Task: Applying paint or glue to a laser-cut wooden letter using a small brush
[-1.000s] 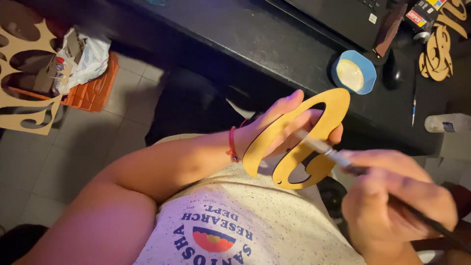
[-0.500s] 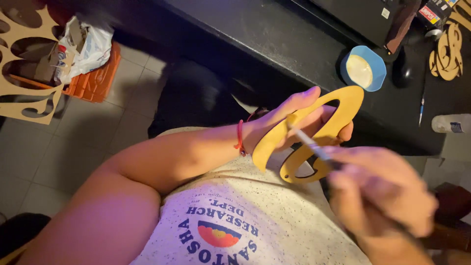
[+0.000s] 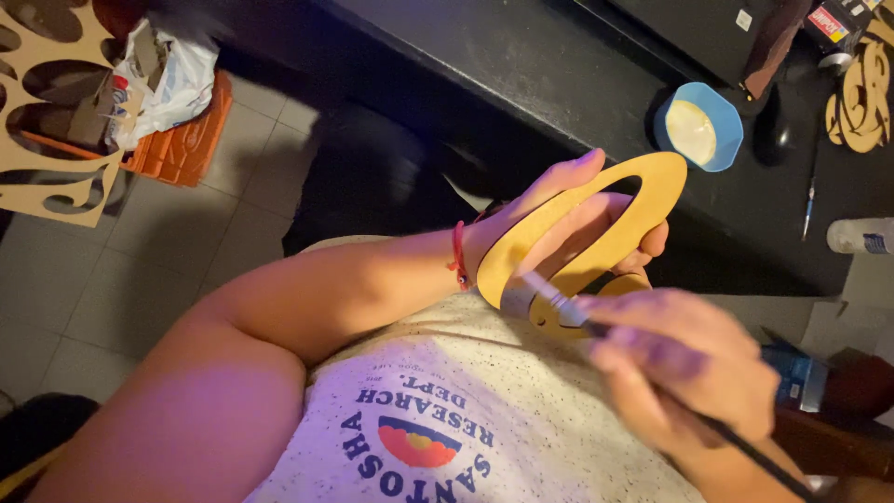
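Note:
My left hand (image 3: pixel 568 219) grips a flat yellow wooden cutout (image 3: pixel 643 200) shaped like a looped figure, held up in front of my chest. My right hand (image 3: pixel 684 363) is blurred and holds a thin paintbrush (image 3: pixel 559 303) with a long dark handle. The brush's pale bristles touch the lower left edge of the cutout, where a greyish patch shows. A red string bracelet (image 3: pixel 458 256) circles my left wrist.
A blue bowl of white paint (image 3: pixel 698 130) sits on the black table (image 3: pixel 559 65) beyond the cutout. More wooden cutouts (image 3: pixel 861 93) lie at the far right; a second brush (image 3: pixel 808 207) and a plastic bottle (image 3: pixel 861 236) are nearby. An orange crate (image 3: pixel 182 140) and a cut plywood sheet (image 3: pixel 37 177) are on the tiled floor at left.
The view has shifted slightly. My right hand has kept stroking, moving the brush tip down to the cutout's lower left edge. My left hand still holds the cutout.

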